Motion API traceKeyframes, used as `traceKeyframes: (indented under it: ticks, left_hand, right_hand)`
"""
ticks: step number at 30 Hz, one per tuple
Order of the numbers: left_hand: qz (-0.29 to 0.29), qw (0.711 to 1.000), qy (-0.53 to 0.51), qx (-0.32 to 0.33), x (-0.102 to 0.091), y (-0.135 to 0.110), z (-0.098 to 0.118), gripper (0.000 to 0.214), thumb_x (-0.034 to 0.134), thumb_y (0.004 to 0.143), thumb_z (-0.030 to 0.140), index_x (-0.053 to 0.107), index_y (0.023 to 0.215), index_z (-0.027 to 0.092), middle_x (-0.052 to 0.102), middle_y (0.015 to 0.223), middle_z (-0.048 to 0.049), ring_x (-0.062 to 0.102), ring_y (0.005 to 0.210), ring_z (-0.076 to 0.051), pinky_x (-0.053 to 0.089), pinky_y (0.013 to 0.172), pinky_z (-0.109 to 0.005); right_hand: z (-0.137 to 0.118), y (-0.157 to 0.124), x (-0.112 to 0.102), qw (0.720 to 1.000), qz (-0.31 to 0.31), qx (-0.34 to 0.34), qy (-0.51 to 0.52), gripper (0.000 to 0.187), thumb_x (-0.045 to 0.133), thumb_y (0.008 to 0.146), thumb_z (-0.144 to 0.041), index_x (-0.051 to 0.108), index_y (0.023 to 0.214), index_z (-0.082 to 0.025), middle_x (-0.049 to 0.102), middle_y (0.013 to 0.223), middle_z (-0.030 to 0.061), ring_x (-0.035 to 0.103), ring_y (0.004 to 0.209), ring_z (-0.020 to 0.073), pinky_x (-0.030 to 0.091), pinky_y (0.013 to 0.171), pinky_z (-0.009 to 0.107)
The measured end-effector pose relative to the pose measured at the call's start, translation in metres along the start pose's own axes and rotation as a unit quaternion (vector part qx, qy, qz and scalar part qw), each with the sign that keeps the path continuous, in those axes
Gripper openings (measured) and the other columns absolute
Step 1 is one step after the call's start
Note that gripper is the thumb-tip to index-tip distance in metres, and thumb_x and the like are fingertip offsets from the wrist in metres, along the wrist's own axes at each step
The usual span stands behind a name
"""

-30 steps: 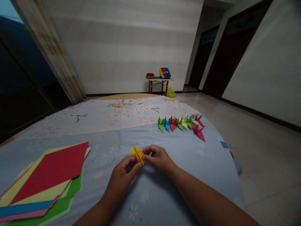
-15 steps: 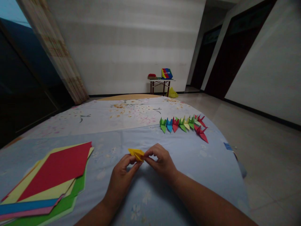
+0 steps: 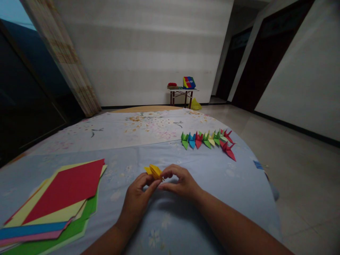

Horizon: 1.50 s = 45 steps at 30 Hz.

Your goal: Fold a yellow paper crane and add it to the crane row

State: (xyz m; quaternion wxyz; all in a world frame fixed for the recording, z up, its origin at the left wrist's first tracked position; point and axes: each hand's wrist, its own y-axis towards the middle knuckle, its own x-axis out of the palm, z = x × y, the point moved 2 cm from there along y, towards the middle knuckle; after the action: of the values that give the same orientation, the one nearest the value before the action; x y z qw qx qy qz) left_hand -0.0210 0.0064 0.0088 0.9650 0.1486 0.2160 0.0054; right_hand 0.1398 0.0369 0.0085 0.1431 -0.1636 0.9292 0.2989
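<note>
A small folded piece of yellow paper point(image 3: 155, 171), pointed at its ends, is held just above the blue part of the tablecloth. My left hand point(image 3: 140, 191) pinches it from the left and below between thumb and fingers. On the other side, my right hand point(image 3: 180, 182) has its thumb and index finger spread, with the fingertips right at the paper's right end. Whether those fingertips touch it is hard to see. Beyond my hands at the right, several folded paper cranes point(image 3: 198, 140) in green, blue, red and pale yellow stand in a row.
A pile of coloured paper sheets point(image 3: 66, 189), red on top, lies at the left. The round table bears a floral tablecloth point(image 3: 132, 152). Against the far wall a small table point(image 3: 183, 90) carries a multicoloured box point(image 3: 189, 82); a yellow bag point(image 3: 195, 105) is beside it.
My right thumb has come away from the paper's right end and the fingers have parted. The yellow paper has turned slightly in my left hand, showing a more upright fold.
</note>
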Motion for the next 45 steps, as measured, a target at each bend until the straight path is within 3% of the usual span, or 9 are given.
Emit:
traceKeyframes:
  ticks: [7,16,23,25,30,33,36,39,45]
  left_hand:
    - [-0.019,1.000,-0.010,0.003,-0.001,-0.002,0.007,0.028,0.048,0.084,0.039,0.068,0.075,0.022,0.064,0.076,-0.0014,0.060,0.076,-0.018,0.047,0.074,-0.028]
    - [0.007,1.000,0.003,-0.008,0.002,-0.001,-0.002,0.020,0.062,0.074,0.038,0.063,0.085,0.021,0.064,0.084,-0.0014,0.059,0.078,-0.018,0.046,0.074,-0.030]
    - [0.105,0.992,-0.061,-0.034,0.004,-0.004,-0.006,0.060,0.066,0.071,0.031,0.032,0.120,0.022,0.065,0.089,-0.0022,0.060,0.086,-0.018,0.043,0.085,-0.036]
    - [0.094,0.993,-0.063,-0.043,0.004,-0.005,-0.004,0.055,0.065,0.073,0.032,0.036,0.118,0.021,0.066,0.088,-0.0025,0.060,0.088,-0.019,0.042,0.086,-0.037]
    - [0.035,0.999,-0.016,-0.035,0.003,-0.004,-0.003,0.022,0.059,0.077,0.038,0.060,0.090,0.020,0.065,0.089,-0.0038,0.059,0.087,-0.020,0.044,0.083,-0.035]
    - [0.027,1.000,0.001,-0.001,0.003,-0.004,-0.004,0.018,0.056,0.079,0.036,0.063,0.088,0.022,0.064,0.090,-0.0036,0.058,0.089,-0.020,0.044,0.084,-0.036]
    - [0.046,0.998,0.009,0.051,0.003,-0.005,-0.006,0.013,0.058,0.079,0.033,0.066,0.085,0.025,0.059,0.106,-0.0038,0.054,0.103,-0.021,0.039,0.094,-0.039]
    - [0.039,0.998,-0.002,0.056,0.004,-0.006,-0.007,0.010,0.058,0.079,0.030,0.066,0.085,0.027,0.056,0.115,-0.0026,0.052,0.109,-0.020,0.036,0.098,-0.039]
    - [0.021,0.998,-0.032,0.040,0.006,-0.005,-0.004,0.012,0.057,0.080,0.030,0.065,0.088,0.024,0.064,0.097,-0.0021,0.058,0.096,-0.018,0.043,0.090,-0.034]
  right_hand:
    - [0.008,0.000,0.000,0.997,0.014,0.068,0.017,0.021,0.072,0.065,-0.037,0.065,0.075,-0.020,0.064,0.073,0.0005,0.057,0.067,0.0130,0.045,0.065,0.026]
    - [0.008,0.001,0.000,0.988,0.029,0.135,0.072,0.016,0.064,0.073,-0.033,0.065,0.079,-0.018,0.066,0.075,0.0009,0.058,0.067,0.0122,0.045,0.066,0.026]
    - [0.011,0.000,0.006,0.981,0.032,0.151,0.121,0.016,0.062,0.074,-0.033,0.058,0.078,-0.018,0.059,0.071,-0.0011,0.052,0.065,0.0107,0.042,0.064,0.024]
    - [0.015,-0.001,0.008,0.977,0.029,0.154,0.144,0.017,0.062,0.074,-0.033,0.056,0.078,-0.018,0.057,0.070,-0.0016,0.051,0.065,0.0105,0.041,0.064,0.024]
    - [0.021,-0.001,0.010,0.962,0.017,0.178,0.208,0.023,0.065,0.072,-0.037,0.054,0.079,-0.017,0.058,0.073,-0.0006,0.052,0.067,0.0114,0.041,0.066,0.026]
    - [0.020,0.000,0.010,0.952,0.005,0.175,0.251,0.028,0.067,0.071,-0.040,0.052,0.079,-0.018,0.058,0.074,-0.0007,0.053,0.069,0.0117,0.042,0.069,0.026]
    - [0.017,0.001,0.009,0.942,-0.006,0.164,0.292,0.030,0.067,0.070,-0.042,0.051,0.080,-0.019,0.058,0.078,-0.0002,0.055,0.074,0.0120,0.042,0.073,0.027]
    - [0.016,0.002,0.009,0.936,-0.019,0.164,0.309,0.031,0.068,0.069,-0.042,0.053,0.082,-0.018,0.059,0.081,0.0005,0.056,0.076,0.0121,0.042,0.076,0.028]
    - [0.023,0.000,0.011,0.932,-0.025,0.171,0.319,0.030,0.068,0.070,-0.040,0.053,0.082,-0.018,0.061,0.079,-0.0002,0.057,0.075,0.0121,0.042,0.075,0.027]
